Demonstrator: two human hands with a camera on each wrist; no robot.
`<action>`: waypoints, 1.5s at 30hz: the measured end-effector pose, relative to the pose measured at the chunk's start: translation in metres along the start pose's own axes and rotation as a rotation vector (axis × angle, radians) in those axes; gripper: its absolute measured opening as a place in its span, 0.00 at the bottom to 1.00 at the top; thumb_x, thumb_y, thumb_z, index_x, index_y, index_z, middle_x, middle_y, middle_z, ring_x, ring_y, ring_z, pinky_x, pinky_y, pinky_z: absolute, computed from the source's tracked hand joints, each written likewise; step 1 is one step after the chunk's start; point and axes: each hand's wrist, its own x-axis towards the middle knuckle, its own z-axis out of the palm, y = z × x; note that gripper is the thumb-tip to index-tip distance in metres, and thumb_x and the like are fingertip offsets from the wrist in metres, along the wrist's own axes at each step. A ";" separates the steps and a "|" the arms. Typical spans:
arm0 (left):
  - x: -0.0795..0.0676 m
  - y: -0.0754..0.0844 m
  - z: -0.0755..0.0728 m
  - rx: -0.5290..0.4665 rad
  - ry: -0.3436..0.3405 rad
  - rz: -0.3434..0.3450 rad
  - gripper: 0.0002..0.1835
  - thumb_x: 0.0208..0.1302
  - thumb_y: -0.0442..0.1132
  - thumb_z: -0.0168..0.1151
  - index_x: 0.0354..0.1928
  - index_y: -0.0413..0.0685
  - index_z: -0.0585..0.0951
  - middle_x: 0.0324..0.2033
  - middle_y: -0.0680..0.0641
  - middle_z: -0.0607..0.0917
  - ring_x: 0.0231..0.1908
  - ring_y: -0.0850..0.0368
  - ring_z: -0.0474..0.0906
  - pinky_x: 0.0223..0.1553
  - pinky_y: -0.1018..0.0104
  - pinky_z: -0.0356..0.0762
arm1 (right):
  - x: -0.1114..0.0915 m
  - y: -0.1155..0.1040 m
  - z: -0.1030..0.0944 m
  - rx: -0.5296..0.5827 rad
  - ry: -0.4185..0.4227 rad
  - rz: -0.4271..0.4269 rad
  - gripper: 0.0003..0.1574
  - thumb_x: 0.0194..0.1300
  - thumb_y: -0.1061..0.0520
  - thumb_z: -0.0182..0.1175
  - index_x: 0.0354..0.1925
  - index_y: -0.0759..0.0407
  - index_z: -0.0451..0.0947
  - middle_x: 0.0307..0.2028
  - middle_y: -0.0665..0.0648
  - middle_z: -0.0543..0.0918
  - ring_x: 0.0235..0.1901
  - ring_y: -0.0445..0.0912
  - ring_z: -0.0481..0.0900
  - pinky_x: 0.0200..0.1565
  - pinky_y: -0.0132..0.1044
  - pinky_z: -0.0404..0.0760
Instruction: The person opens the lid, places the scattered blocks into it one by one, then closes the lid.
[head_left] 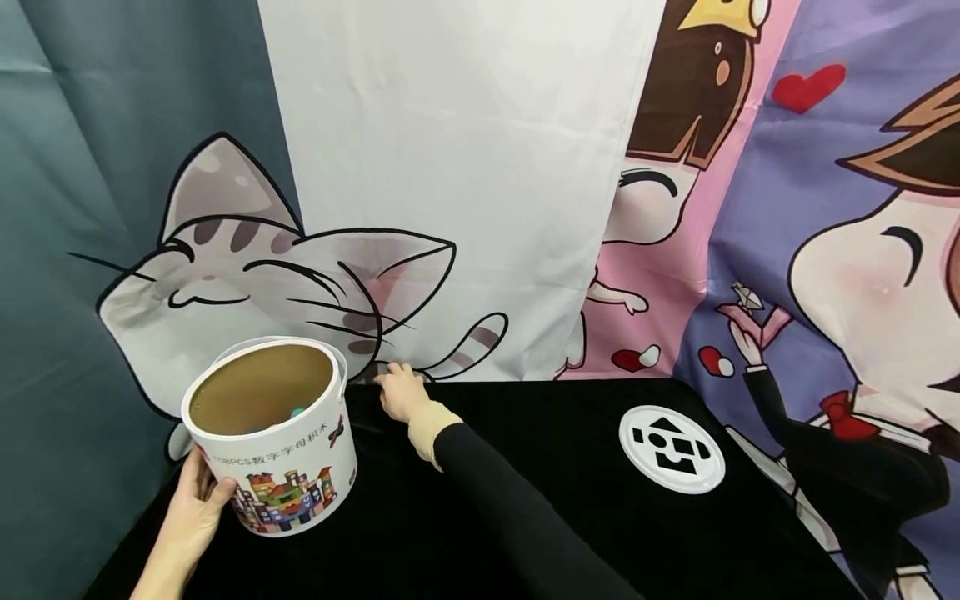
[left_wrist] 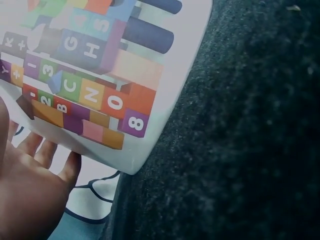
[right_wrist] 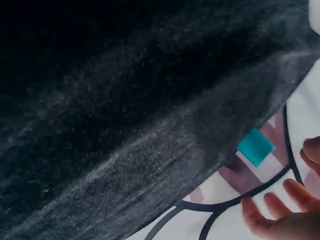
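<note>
My left hand [head_left: 191, 508] holds a white plastic bucket [head_left: 300, 454] by its lower left side, thumb on the printed front. The bucket carries pictures of colourful letter and number blocks, and a bit of teal shows inside its brown-looking interior. In the left wrist view, the fingers [left_wrist: 45, 152] lie along the bucket's wall. At the back edge of the black-covered table, my right hand [head_left: 403, 392] reaches toward the cat-print cloth. The right wrist view shows a small teal block [right_wrist: 256, 147] at that edge, apart from the loosely bent fingers [right_wrist: 275, 202].
A round white lid [head_left: 672, 450] with shaped cut-outs lies on the right of the black tabletop [head_left: 555, 467]. Printed cloth [head_left: 465, 167] hangs directly behind the table. The bucket's clear handle [head_left: 342, 367] hangs at its right side.
</note>
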 end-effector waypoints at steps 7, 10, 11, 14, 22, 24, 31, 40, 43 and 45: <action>-0.003 -0.001 0.005 -0.020 0.002 -0.019 0.41 0.75 0.40 0.52 0.78 0.52 0.37 0.76 0.41 0.35 0.72 0.66 0.37 0.64 0.83 0.41 | 0.004 0.001 0.016 -0.084 -0.146 0.017 0.34 0.67 0.49 0.60 0.69 0.37 0.67 0.71 0.47 0.60 0.68 0.49 0.56 0.60 0.50 0.67; -0.003 -0.001 0.008 -0.020 0.001 -0.041 0.42 0.75 0.40 0.52 0.78 0.52 0.36 0.75 0.40 0.34 0.72 0.66 0.36 0.64 0.83 0.41 | 0.006 0.002 0.017 -0.084 -0.154 0.028 0.35 0.66 0.50 0.61 0.70 0.39 0.66 0.70 0.48 0.61 0.66 0.50 0.58 0.59 0.47 0.69; -0.003 -0.001 0.010 -0.021 -0.002 -0.046 0.42 0.75 0.40 0.52 0.78 0.51 0.36 0.75 0.40 0.34 0.72 0.66 0.36 0.64 0.83 0.41 | 0.007 0.003 0.017 -0.087 -0.153 0.036 0.34 0.66 0.50 0.62 0.69 0.40 0.67 0.69 0.49 0.63 0.65 0.50 0.60 0.58 0.46 0.70; -0.002 -0.001 0.015 -0.022 -0.004 -0.053 0.42 0.75 0.41 0.52 0.78 0.51 0.36 0.75 0.38 0.35 0.72 0.65 0.38 0.64 0.83 0.42 | 0.009 0.006 0.018 -0.111 -0.145 0.054 0.31 0.64 0.49 0.65 0.65 0.43 0.72 0.64 0.50 0.68 0.59 0.49 0.65 0.53 0.42 0.73; -0.002 -0.003 0.021 -0.034 0.003 -0.054 0.43 0.74 0.40 0.53 0.78 0.51 0.37 0.75 0.37 0.36 0.72 0.65 0.39 0.64 0.83 0.43 | 0.008 0.013 0.019 -0.140 -0.078 0.043 0.23 0.58 0.49 0.72 0.52 0.48 0.81 0.52 0.52 0.71 0.50 0.49 0.70 0.42 0.35 0.78; -0.002 -0.004 0.021 -0.039 0.001 -0.055 0.42 0.74 0.40 0.53 0.78 0.51 0.38 0.75 0.38 0.36 0.72 0.65 0.39 0.64 0.83 0.43 | 0.006 0.016 0.019 -0.132 -0.063 0.028 0.22 0.57 0.50 0.72 0.50 0.48 0.81 0.50 0.52 0.72 0.49 0.49 0.71 0.41 0.34 0.79; -0.003 -0.008 0.020 -0.026 0.015 -0.077 0.42 0.75 0.40 0.53 0.78 0.52 0.37 0.76 0.40 0.35 0.72 0.66 0.37 0.63 0.84 0.42 | 0.002 0.024 0.020 -0.111 -0.014 -0.031 0.23 0.58 0.56 0.70 0.53 0.49 0.81 0.47 0.52 0.75 0.45 0.49 0.73 0.46 0.33 0.76; -0.004 -0.010 0.008 -0.037 0.006 -0.042 0.42 0.75 0.40 0.52 0.78 0.52 0.38 0.76 0.43 0.36 0.71 0.67 0.38 0.63 0.84 0.42 | -0.005 0.017 0.007 -0.051 0.080 -0.161 0.09 0.54 0.57 0.68 0.37 0.50 0.82 0.40 0.50 0.75 0.42 0.48 0.74 0.44 0.32 0.75; -0.001 -0.010 0.003 -0.041 0.007 -0.018 0.41 0.75 0.40 0.53 0.78 0.53 0.39 0.76 0.43 0.37 0.71 0.67 0.39 0.63 0.84 0.42 | -0.009 0.009 -0.005 -0.026 0.117 -0.250 0.09 0.53 0.57 0.69 0.34 0.50 0.79 0.39 0.49 0.74 0.42 0.46 0.73 0.44 0.31 0.75; 0.000 -0.009 0.001 -0.040 0.006 -0.009 0.42 0.75 0.39 0.53 0.78 0.52 0.39 0.76 0.43 0.37 0.71 0.67 0.39 0.63 0.84 0.42 | -0.012 0.004 -0.016 -0.002 0.144 -0.306 0.09 0.53 0.57 0.68 0.35 0.51 0.80 0.39 0.48 0.74 0.42 0.45 0.73 0.45 0.30 0.74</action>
